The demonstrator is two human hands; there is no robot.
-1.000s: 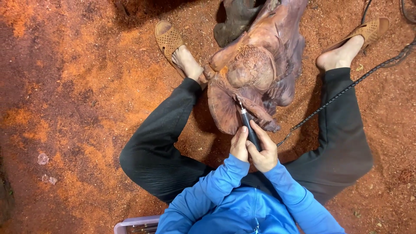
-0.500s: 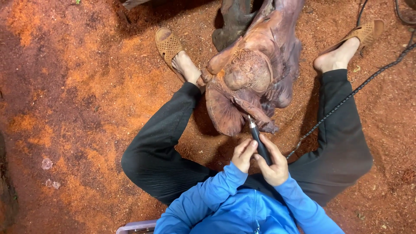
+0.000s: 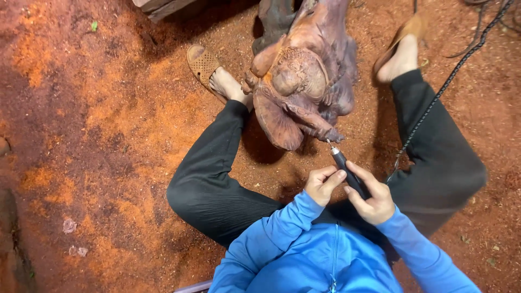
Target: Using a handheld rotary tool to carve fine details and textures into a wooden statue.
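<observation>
The rotary carving tool point(image 3: 347, 171) sits gripped in my right hand point(image 3: 372, 198), fingers closed round it, left hand point(image 3: 321, 184) pinching its barrel; its long axis points up-left, tip touching the wooden sculpture point(image 3: 304, 81) just ahead on the floor point(image 3: 97, 135).

Both hands, left hand point(image 3: 322, 184) and right hand point(image 3: 372, 199), grip a black rotary tool point(image 3: 347, 171) beside the wooden carving point(image 3: 304, 81).

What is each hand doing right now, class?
Left hand: closed, fingers on the black rotary tool.
Right hand: closed around the black rotary tool.
</observation>
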